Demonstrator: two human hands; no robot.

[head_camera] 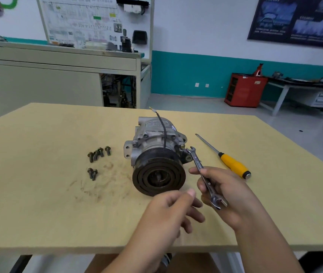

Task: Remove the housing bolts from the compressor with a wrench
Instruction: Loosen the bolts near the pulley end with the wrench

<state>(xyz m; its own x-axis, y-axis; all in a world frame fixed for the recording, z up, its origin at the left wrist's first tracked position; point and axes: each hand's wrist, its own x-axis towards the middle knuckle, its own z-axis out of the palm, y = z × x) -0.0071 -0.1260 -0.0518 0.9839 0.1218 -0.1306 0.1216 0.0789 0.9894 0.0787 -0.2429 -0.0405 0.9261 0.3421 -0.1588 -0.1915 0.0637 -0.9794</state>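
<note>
A: right hand (pixel 227 196) pinches the open-end wrench (pixel 202 170) mid-shank; left hand (pixel 168 211) loose, empty. compressor (pixel 152 138) lies mid fibreboard table (pixel 38 194), ribbed black pulley (pixel 158 176) facing us.

B: risk: thin chrome jaw half-seated (can't tell) slips and rounds a bolt head. Unclamped cast body may roll. Six flanged bolts (pixel 96 154) lie left.

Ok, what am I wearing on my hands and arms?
Nothing visible. The left hand and right hand are ungloved, with no rings showing, and both forearms are bare to the frame edge: no sleeves, watch or bands.
</note>
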